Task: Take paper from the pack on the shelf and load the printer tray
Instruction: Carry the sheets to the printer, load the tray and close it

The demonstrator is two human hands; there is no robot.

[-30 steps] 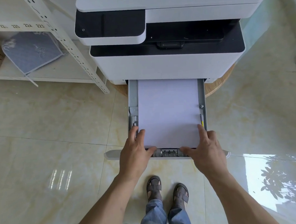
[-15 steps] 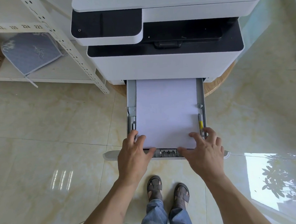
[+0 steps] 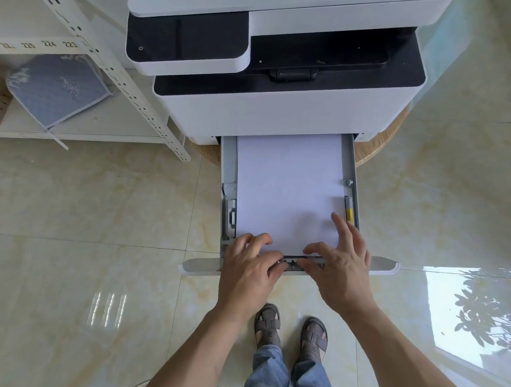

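Note:
The white printer (image 3: 288, 108) has its grey paper tray (image 3: 227, 165) pulled out toward me. A stack of white paper (image 3: 289, 185) lies flat inside it, between the side guides. My left hand (image 3: 246, 270) rests on the paper's near left corner, fingers curled, thumb at the grey end guide (image 3: 292, 262). My right hand (image 3: 341, 271) lies on the near right corner with fingers spread, thumb also at that guide. Neither hand holds anything. No paper pack is in view.
A white metal shelf (image 3: 143, 110) stands to the left, with a blue cushion (image 3: 56, 88) on its lower board. The printer sits on a round wooden stand (image 3: 387, 139). My sandalled feet (image 3: 267, 326) are on the glossy tile floor just below the tray front (image 3: 382, 265).
Both hands have shifted inward along the paper's near edge, so the thumbs now meet at the end guide. The right hand's fingers have spread over the sheet. The paper stays in the tray.

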